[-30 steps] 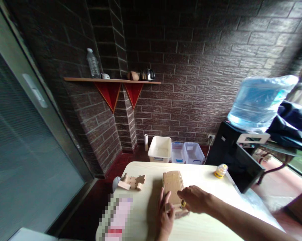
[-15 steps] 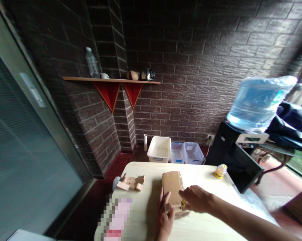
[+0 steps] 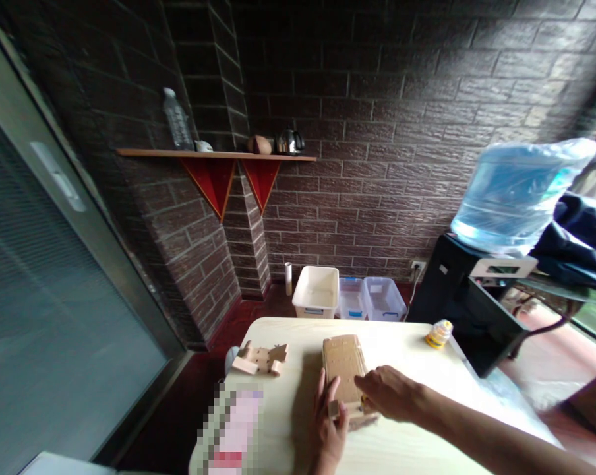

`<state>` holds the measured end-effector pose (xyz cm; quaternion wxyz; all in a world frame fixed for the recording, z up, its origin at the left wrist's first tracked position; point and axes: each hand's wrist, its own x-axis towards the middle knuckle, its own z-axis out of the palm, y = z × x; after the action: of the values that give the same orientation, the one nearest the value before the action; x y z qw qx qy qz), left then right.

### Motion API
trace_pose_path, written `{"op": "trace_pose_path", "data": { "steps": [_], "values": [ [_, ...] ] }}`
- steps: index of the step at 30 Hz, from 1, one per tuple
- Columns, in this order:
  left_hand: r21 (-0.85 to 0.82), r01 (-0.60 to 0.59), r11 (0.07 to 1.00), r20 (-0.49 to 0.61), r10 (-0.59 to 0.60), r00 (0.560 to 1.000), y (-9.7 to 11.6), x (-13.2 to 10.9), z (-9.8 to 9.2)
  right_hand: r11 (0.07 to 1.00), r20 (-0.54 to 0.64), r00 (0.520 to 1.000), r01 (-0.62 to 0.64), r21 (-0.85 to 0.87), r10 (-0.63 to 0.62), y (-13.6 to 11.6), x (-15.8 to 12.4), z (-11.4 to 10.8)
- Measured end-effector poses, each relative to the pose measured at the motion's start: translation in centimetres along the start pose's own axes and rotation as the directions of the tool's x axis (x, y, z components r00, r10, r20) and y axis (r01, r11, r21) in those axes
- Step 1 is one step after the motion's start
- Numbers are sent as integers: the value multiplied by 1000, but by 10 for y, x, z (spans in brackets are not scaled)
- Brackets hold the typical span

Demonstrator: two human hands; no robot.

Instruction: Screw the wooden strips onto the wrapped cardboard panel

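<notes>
On the table in the head view lies a brown cardboard box point(image 3: 344, 363), with a light wooden piece point(image 3: 360, 409) across its near end. My left hand point(image 3: 329, 415) holds the end of this wooden piece between thumb and fingers, pressing it against the box. From the right, my right hand point(image 3: 384, 389) is closed around a small yellow-and-black tool point(image 3: 364, 400), which looks like a stubby screwdriver and is mostly hidden by the fingers. Its tip is over the wooden piece; whether they touch I cannot tell. Further left sits an assembled wooden part with holes point(image 3: 262, 359).
A small clear container with a yellow base point(image 3: 439, 334) stands near the table's point(image 3: 397, 343) far right corner. At the left lies a blurred pink item point(image 3: 238, 422). Beyond the table are a cream bin point(image 3: 316, 290), clear plastic bins point(image 3: 384, 298) and a water dispenser point(image 3: 451, 290).
My right hand has turned slightly around the tool, so less of its yellow part shows. The left hand keeps its hold on the wooden piece. The view has shifted a little.
</notes>
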<state>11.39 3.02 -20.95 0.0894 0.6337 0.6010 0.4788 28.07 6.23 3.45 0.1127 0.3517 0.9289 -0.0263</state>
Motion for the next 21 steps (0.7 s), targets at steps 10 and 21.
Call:
{"op": "trace_pose_path", "data": {
  "steps": [10, 21],
  "values": [
    [0, -7, 1000, -37, 7, 999, 9, 4, -7, 998, -18, 999, 44, -47, -45, -4, 4, 2],
    [43, -50, 998, -62, 52, 997, -2, 3, 0, 996, -39, 999, -33, -82, 30, 3, 14, 13]
  ]
}}
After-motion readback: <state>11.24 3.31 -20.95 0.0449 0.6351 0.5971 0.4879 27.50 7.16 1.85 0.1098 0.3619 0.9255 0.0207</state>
